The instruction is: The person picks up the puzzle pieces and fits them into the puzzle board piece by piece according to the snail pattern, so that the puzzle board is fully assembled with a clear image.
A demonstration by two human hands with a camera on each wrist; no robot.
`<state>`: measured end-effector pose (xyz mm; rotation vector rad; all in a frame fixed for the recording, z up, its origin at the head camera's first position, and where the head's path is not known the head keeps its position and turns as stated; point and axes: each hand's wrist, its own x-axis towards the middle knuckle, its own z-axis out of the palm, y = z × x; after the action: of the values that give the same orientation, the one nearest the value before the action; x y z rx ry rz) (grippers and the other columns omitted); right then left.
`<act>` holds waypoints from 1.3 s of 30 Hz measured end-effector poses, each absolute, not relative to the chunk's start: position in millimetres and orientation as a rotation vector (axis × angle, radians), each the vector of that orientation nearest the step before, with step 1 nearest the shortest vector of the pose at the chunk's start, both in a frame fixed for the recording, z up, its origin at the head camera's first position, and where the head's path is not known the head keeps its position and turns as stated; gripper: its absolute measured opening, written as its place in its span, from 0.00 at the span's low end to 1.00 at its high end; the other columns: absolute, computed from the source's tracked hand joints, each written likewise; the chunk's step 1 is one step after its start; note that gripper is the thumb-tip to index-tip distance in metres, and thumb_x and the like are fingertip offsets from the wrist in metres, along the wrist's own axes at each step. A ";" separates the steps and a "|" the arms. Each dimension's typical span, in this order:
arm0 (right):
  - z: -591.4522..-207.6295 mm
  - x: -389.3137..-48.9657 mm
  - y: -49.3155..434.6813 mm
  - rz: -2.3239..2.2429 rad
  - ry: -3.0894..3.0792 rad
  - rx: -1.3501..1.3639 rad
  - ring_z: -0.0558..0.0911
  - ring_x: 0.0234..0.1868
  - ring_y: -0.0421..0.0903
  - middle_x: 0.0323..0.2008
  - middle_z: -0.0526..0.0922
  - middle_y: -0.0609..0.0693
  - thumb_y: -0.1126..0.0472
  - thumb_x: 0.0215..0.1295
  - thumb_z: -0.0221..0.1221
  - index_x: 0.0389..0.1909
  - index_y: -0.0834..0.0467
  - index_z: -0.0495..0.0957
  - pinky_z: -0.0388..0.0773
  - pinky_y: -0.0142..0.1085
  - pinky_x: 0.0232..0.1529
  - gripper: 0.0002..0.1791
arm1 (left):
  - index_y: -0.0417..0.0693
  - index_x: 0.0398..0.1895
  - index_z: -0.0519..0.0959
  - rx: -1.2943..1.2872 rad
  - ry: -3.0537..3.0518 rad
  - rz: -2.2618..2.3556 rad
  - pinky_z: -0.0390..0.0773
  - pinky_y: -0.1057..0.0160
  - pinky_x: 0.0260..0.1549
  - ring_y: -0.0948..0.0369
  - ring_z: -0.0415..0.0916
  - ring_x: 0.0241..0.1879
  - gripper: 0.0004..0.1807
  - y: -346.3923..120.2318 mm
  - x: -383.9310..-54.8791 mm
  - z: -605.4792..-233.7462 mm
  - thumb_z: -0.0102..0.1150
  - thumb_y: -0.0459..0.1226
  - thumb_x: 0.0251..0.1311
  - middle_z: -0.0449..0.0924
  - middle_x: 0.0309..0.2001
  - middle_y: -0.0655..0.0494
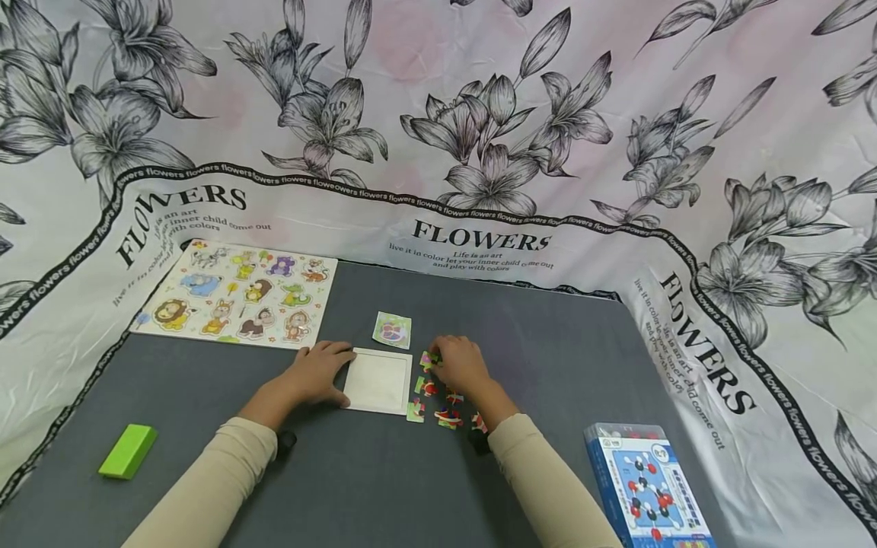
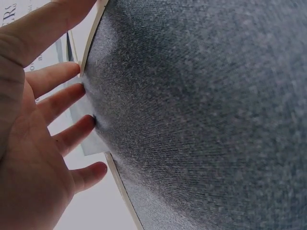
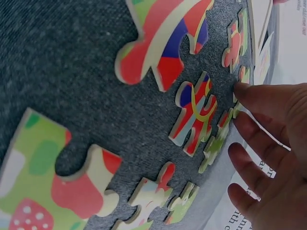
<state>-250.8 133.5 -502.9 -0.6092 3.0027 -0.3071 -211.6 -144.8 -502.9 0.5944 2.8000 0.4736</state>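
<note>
My left hand (image 1: 317,373) lies along the left side of a shallow white square puzzle tray (image 1: 378,382). Its thumb and fingertips touch the rim, and in the left wrist view the fingers (image 2: 67,100) are mostly straight. My right hand (image 1: 460,365) is to the right of the tray, thumb and forefinger pinching a small jigsaw piece (image 3: 237,109), partly hidden by the fingertips. Several loose jigsaw pieces (image 1: 448,418) in red, green and white lie on the dark table under and beside this hand. Larger in the right wrist view is a green-and-red piece (image 3: 41,163).
Beyond the tray lies a small picture card (image 1: 392,330). An animal-picture board (image 1: 240,293) is at the back left. A green block (image 1: 128,451) sits at the left, and a blue molecule-model box (image 1: 647,487) at the front right. Flower-printed cloth (image 1: 473,251) surrounds the table.
</note>
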 end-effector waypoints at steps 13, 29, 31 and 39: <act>-497.9 -252.3 96.1 -0.379 3.022 -0.855 0.81 0.47 0.51 0.41 0.85 0.47 0.58 0.59 0.67 0.42 0.51 0.85 0.77 0.49 0.49 0.10 | 0.45 0.67 0.69 0.555 2.775 0.479 0.59 0.32 0.58 0.43 0.56 0.69 0.44 -146.2 -211.6 -500.9 0.75 0.50 0.46 0.61 0.71 0.44; -502.0 -241.2 51.5 -0.105 2.944 -1.077 0.76 0.57 0.50 0.51 0.81 0.44 0.53 0.67 0.60 0.52 0.44 0.84 0.71 0.50 0.58 0.14 | 0.48 0.68 0.69 0.568 2.768 0.400 0.59 0.32 0.59 0.45 0.55 0.71 0.45 -137.9 -219.2 -497.8 0.74 0.52 0.46 0.62 0.71 0.47; -497.0 -240.3 50.0 -0.039 2.931 -1.093 0.75 0.58 0.50 0.52 0.79 0.44 0.53 0.69 0.58 0.53 0.44 0.83 0.70 0.50 0.60 0.14 | 0.48 0.68 0.69 0.570 2.768 0.395 0.59 0.32 0.59 0.44 0.55 0.71 0.45 -135.7 -221.3 -495.7 0.75 0.52 0.45 0.62 0.71 0.47; -492.7 -241.5 48.7 -0.084 2.778 -1.040 0.69 0.64 0.50 0.61 0.73 0.48 0.50 0.72 0.54 0.62 0.44 0.74 0.64 0.51 0.65 0.20 | 0.46 0.67 0.70 0.542 2.760 0.399 0.60 0.30 0.58 0.42 0.56 0.70 0.45 -140.4 -217.0 -497.5 0.75 0.51 0.45 0.62 0.70 0.45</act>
<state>-241.5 48.7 -492.7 -1.0399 2.7779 -0.0839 -217.0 -140.4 -497.5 0.5420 2.7603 0.3989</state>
